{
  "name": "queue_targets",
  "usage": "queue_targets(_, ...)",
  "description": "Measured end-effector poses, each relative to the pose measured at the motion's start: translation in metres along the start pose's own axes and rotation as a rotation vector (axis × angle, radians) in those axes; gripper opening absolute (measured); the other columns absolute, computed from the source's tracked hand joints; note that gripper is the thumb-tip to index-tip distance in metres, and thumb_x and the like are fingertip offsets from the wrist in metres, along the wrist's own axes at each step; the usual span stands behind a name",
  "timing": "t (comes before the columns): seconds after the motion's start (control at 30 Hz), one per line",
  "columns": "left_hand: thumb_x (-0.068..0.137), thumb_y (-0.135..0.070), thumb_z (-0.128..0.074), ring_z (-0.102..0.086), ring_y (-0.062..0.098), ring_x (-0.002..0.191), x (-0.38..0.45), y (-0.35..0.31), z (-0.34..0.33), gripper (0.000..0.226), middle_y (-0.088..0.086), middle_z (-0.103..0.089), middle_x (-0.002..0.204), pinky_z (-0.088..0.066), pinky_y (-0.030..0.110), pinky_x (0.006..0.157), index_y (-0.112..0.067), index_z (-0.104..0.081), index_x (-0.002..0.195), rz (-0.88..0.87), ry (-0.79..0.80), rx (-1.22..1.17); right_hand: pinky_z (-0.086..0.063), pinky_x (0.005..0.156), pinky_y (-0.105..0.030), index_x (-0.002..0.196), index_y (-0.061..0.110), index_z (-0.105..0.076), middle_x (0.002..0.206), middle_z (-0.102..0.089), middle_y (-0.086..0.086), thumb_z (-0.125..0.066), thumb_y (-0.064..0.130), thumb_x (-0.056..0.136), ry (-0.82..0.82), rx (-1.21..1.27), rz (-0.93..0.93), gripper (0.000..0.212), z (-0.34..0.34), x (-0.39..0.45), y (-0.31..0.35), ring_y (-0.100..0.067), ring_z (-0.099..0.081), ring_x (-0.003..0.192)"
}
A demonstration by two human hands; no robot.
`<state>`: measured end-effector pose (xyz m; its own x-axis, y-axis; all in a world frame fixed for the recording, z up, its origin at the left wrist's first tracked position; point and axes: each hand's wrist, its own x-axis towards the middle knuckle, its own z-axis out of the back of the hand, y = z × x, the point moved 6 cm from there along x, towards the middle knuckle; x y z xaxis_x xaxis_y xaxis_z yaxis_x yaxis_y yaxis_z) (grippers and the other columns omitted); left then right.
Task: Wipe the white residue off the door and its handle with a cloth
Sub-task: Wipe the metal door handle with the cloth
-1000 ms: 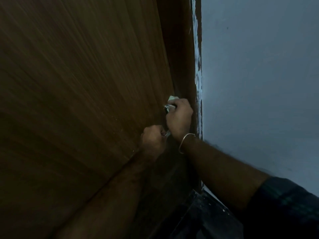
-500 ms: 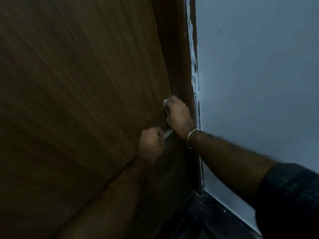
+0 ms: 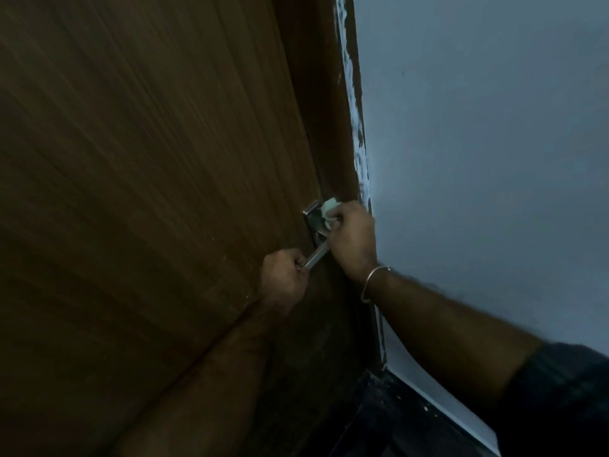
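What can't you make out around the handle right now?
Head view only:
- Lever end of the door handle: hidden inside the left hand grip.
- Most of the cloth: covered by the right hand.
- Residue on the handle plate: too dim and blurred to judge.
- Door top and bottom: cut off by the picture's edges.

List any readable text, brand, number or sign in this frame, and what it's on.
None readable. The wooden door, the metal handle and its plate, the cloth in the right hand, the bangle and the wall show no lettering; the frame is dim and blurred.
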<state>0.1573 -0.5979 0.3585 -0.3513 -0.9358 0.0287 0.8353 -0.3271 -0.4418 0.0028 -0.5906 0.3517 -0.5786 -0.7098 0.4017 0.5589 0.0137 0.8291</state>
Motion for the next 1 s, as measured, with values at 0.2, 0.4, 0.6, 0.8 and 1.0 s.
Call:
queue_targets(0.2,0.090,-0.012,-0.057,-0.066,0.032,0.091,-0.001,-0.003,0.008,0.013,0.013,-0.072,0.092,-0.050,0.037,0.081,-0.009,-0.069,0.085,-0.064,-0.007,0.012,-0.044,0.095,-0.016,0.101,0.003,-0.069,0.117,-0.062,-0.007,-0.054,-0.004,0.090,-0.062,0.068,-0.018,0.020,-0.023,-0.014,0.028,-0.016,-0.059,0.106)
queue_targets(0.4,0.092,-0.013,-0.061,-0.066,0.023,0.087,0.006,0.002,0.002,0.013,0.008,-0.071,0.092,-0.049,0.029,0.075,-0.016,-0.065,0.081,-0.004,-0.027,-0.001,-0.049,0.098,-0.025,0.100,0.006,-0.071,0.113,-0.065,-0.004,-0.059,-0.003,0.087,-0.142,0.174,0.022,0.020,-0.012,0.001,0.029,-0.010,-0.058,0.102)
queue_targets(0.6,0.093,-0.012,-0.060,-0.063,0.014,0.086,0.007,0.006,0.001,0.008,0.002,-0.068,0.097,-0.052,0.025,0.075,-0.017,-0.067,0.092,0.004,0.007,-0.001,-0.051,0.094,-0.030,0.105,0.009,-0.068,0.116,-0.064,-0.008,-0.060,0.003,0.089,0.346,-0.263,0.210,0.019,-0.014,0.008,0.008,-0.021,-0.062,0.105)
queue_targets(0.8,0.095,-0.011,-0.056,-0.063,0.017,0.092,0.005,0.005,0.001,0.011,0.005,-0.067,0.099,-0.049,0.024,0.078,-0.015,-0.065,0.091,0.003,0.016,-0.023,-0.049,0.094,-0.035,0.107,0.007,-0.066,0.112,-0.065,-0.012,-0.052,0.010,0.095,0.515,-0.458,0.438,0.018,-0.017,0.002,0.027,-0.024,-0.062,0.102)
queue_targets(1.0,0.095,-0.009,-0.057,-0.064,0.018,0.094,0.006,0.004,0.001,0.009,0.005,-0.067,0.101,-0.055,0.030,0.084,-0.012,-0.066,0.096,-0.016,0.038,0.005,-0.055,0.092,-0.041,0.088,0.004,-0.073,0.099,-0.072,-0.019,-0.065,-0.008,0.082,0.239,0.287,-0.544,0.015,0.005,-0.058,-0.087,-0.027,-0.068,0.090)
